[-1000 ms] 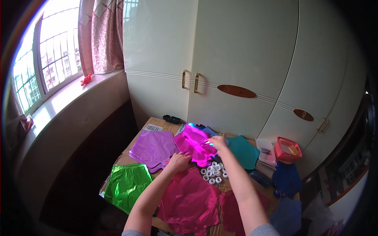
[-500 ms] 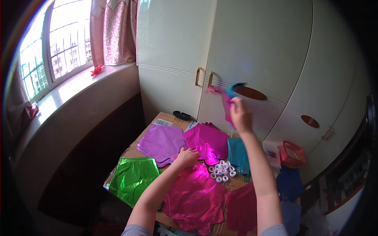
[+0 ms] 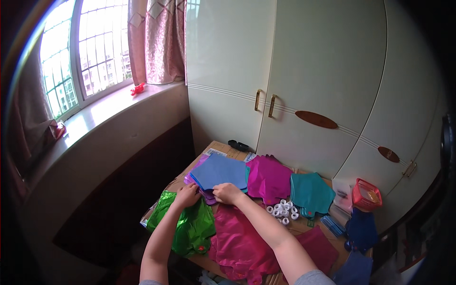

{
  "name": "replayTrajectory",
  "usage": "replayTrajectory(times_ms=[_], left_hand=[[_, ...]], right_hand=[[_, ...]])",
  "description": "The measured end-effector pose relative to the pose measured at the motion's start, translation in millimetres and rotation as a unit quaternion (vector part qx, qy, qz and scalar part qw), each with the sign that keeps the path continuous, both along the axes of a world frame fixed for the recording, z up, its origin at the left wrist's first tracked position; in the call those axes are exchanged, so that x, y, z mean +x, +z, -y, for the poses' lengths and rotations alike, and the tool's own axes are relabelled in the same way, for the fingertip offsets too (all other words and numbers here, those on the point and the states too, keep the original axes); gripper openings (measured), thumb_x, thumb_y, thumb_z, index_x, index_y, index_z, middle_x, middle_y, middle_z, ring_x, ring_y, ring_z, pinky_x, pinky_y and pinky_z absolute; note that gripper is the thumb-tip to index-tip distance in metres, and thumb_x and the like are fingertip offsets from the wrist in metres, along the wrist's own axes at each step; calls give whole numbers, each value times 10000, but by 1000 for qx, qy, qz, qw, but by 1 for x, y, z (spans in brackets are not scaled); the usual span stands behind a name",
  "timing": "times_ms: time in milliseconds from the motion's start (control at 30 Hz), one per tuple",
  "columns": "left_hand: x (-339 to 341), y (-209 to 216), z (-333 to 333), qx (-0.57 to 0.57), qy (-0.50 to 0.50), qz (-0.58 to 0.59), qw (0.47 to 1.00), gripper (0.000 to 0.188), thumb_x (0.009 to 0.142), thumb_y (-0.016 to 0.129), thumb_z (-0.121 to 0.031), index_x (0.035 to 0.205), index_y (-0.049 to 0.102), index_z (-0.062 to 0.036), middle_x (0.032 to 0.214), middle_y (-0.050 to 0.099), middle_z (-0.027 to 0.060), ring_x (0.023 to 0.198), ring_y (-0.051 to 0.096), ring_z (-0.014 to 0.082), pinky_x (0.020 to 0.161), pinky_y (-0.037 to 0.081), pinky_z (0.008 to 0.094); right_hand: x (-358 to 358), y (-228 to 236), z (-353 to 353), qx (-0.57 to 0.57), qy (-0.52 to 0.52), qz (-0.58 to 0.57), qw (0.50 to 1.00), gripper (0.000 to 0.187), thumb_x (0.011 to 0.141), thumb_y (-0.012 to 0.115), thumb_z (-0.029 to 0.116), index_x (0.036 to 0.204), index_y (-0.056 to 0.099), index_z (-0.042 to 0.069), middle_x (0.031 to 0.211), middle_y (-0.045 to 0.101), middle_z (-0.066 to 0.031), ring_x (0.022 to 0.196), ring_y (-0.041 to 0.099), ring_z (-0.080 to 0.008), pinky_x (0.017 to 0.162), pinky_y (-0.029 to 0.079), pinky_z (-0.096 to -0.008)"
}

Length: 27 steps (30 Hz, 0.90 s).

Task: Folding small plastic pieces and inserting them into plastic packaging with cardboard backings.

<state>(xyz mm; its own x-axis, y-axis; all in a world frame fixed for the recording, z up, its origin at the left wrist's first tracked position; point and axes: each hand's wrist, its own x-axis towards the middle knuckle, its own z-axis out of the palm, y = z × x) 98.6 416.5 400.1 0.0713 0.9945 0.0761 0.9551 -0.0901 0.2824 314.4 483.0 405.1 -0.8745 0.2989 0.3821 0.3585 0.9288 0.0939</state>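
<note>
A blue fabric piece (image 3: 221, 172) lies spread over the lavender fabric stack (image 3: 207, 195), with brighter blue and teal edges showing under it. My left hand (image 3: 188, 195) is closed at its near left corner, the fingertips pinching the edge. On the near edge my right hand (image 3: 228, 194) is also closed, fingers bent around the cloth. Below my left hand is a shiny green piece (image 3: 190, 225). A shiny dark pink piece (image 3: 242, 237) lies under my right forearm. Beside the blue piece, to the right, sits a magenta stack (image 3: 270, 178).
White rings (image 3: 283, 210) sit in a pile near a teal stack (image 3: 311, 192). Farther right are a red basket (image 3: 367, 195) and dark blue pieces (image 3: 361, 230). A black object (image 3: 238, 145) rests at the cardboard's (image 3: 223, 148) back edge, before the white wardrobe (image 3: 323, 71).
My right hand, raised before with magenta and teal-blue cloth, has come down to the left beside my left hand. The blue piece now covers the lavender stack. The view has shifted.
</note>
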Motion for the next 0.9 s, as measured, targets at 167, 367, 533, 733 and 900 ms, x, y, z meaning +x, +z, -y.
replayTrajectory(times_ms=[167, 367, 533, 733, 900], left_hand=[[-4, 1, 6, 0, -18, 13, 1000, 479, 844, 578, -356, 1240, 519, -94, 1346, 477, 110, 1252, 449, 267, 1014, 335, 539], [8, 17, 24, 73, -16, 18, 997, 369, 813, 611, -281, 1129, 572, -94, 1218, 554, 98, 1172, 503, 274, 947, 385, 479], [20, 10, 24, 171, -103, 53, 978, 266, 811, 592, -200, 1054, 608, -92, 1078, 602, 84, 1060, 553, 286, 892, 417, 425], [29, 10, 14, 194, -82, 51, 976, 262, 800, 576, -163, 1054, 621, -117, 994, 607, 66, 966, 575, 275, 850, 425, 418], [35, 17, 19, 230, -107, -5, 967, 231, 780, 587, -176, 1002, 642, -136, 978, 606, 58, 954, 573, 250, 827, 417, 413]], right_hand=[[-2, -12, -2, -7, 3, 11, 1000, 146, 765, 642, 239, 730, 612, 100, 798, 612, -35, 771, 647, -232, 681, 528, -361], [-3, -19, 3, -163, -109, -138, 971, 138, 779, 636, 238, 806, 686, 112, 820, 661, -61, 770, 653, -253, 693, 527, -368], [-3, -14, -2, -317, -183, -208, 907, 195, 740, 689, 256, 868, 730, 115, 828, 694, -95, 765, 669, -256, 714, 527, -341], [-6, -15, -6, -366, -220, -241, 871, 195, 714, 725, 258, 850, 737, 118, 771, 696, -93, 721, 675, -225, 690, 521, -327], [-5, -20, -11, -410, -209, -273, 845, 208, 695, 738, 285, 815, 736, 116, 739, 689, -95, 702, 671, -226, 673, 515, -332]])
